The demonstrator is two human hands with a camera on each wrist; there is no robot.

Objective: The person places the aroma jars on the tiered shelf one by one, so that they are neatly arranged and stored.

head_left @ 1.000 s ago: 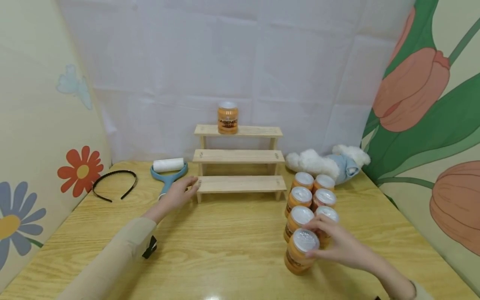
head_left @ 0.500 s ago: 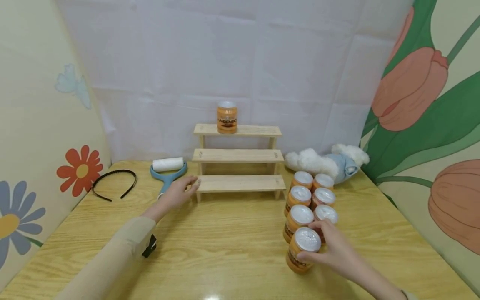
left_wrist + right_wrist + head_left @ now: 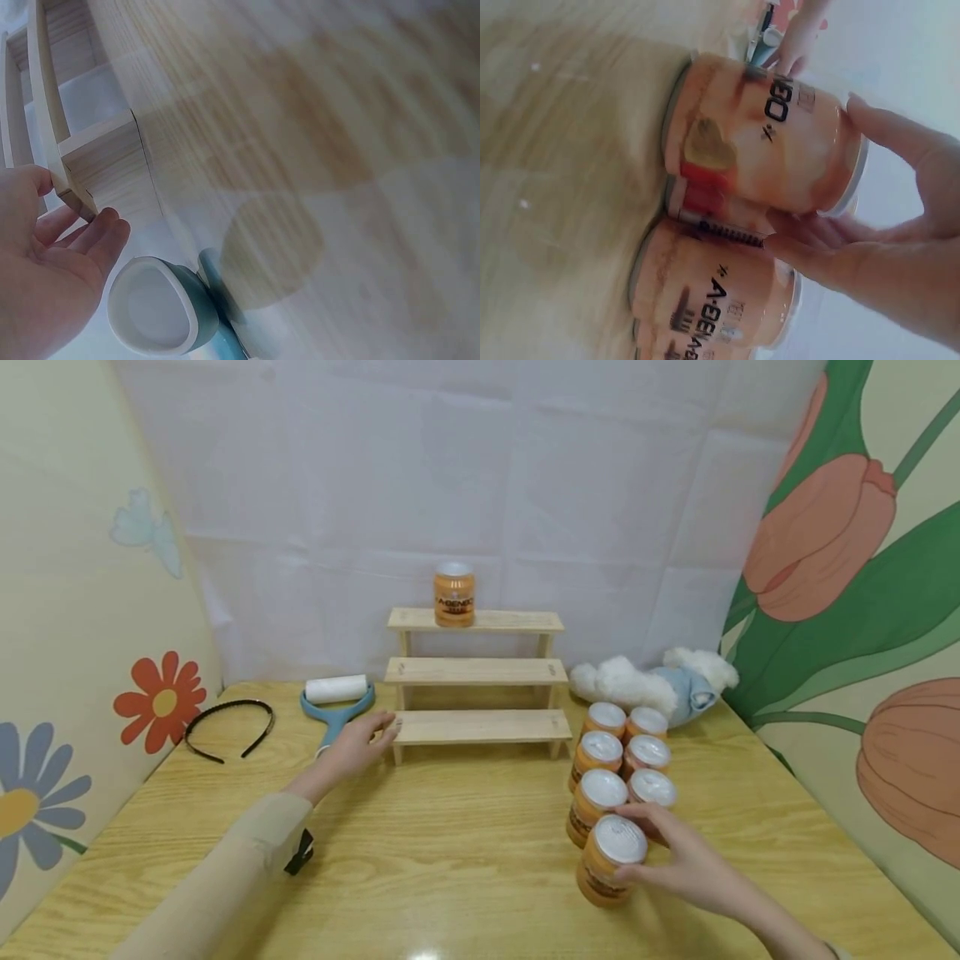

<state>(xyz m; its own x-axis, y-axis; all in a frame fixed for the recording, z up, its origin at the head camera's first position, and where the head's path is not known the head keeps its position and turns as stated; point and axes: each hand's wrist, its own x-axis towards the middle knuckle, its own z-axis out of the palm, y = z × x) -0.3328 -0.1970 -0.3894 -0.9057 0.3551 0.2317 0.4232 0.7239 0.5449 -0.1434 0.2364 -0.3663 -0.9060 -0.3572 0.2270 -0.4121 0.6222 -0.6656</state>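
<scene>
My left hand (image 3: pixel 352 747) holds the left end of the lowest step of a three-tier wooden display stand (image 3: pixel 483 727). In the left wrist view its thumb and fingers pinch the corner of that board. At the right, my right hand (image 3: pixel 686 864) grips the nearest orange jar (image 3: pixel 602 877) near its clear lid, thumb on one side and fingers on the other. This jar (image 3: pixel 780 142) stands upright on the table in front of several similar jars (image 3: pixel 587 814) in two columns. Another orange jar (image 3: pixel 454 597) stands on the top tier, left of its middle.
Left of the stand lies a blue lint roller (image 3: pixel 337 697) with a white roll. A black headband (image 3: pixel 228 706) lies farther left. Behind the jars is a white plush toy (image 3: pixel 626 685) in blue clothing. White cloth (image 3: pixel 480 485) hangs behind the wooden table (image 3: pixel 420 860).
The nearest jar has shifted slightly to the right, with my right hand's fingers and thumb now closer about it. My left hand stays at the stand.
</scene>
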